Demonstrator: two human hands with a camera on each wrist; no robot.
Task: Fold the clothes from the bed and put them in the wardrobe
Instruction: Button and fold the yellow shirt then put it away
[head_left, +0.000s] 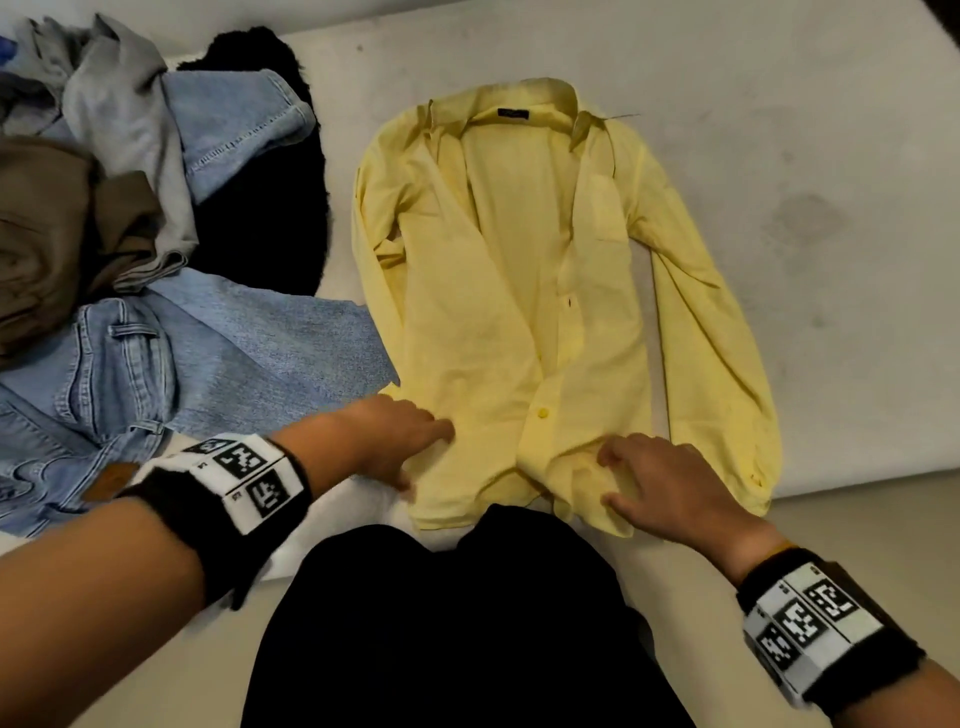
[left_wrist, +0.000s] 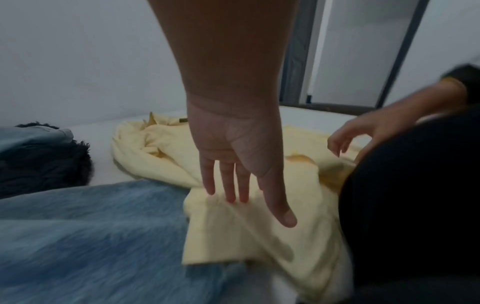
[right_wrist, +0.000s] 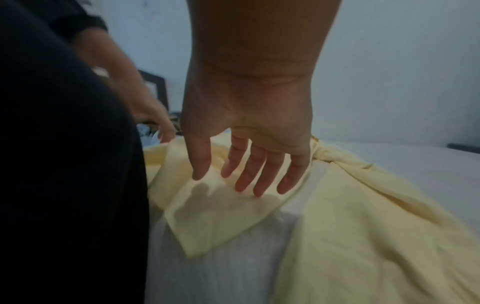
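A yellow long-sleeved shirt (head_left: 524, 291) lies spread face up on the white bed (head_left: 810, 156), collar at the far end, front partly unbuttoned. Its right sleeve runs down the bed's right side. My left hand (head_left: 410, 447) reaches over the shirt's lower left hem with straight fingers, and the left wrist view shows those fingers (left_wrist: 233, 185) touching the yellow cloth (left_wrist: 233, 236). My right hand (head_left: 644, 483) hovers over the lower right hem, fingers extended; in the right wrist view its fingertips (right_wrist: 249, 181) are just above the hem corner (right_wrist: 221, 216). Neither hand holds anything.
A heap of clothes fills the bed's left side: blue jeans (head_left: 156, 374), a grey garment (head_left: 119, 119), a brown garment (head_left: 57, 234) and a black fuzzy one (head_left: 270, 208). My black-clad body (head_left: 467, 634) is at the bed's near edge. Bare mattress lies right of the shirt.
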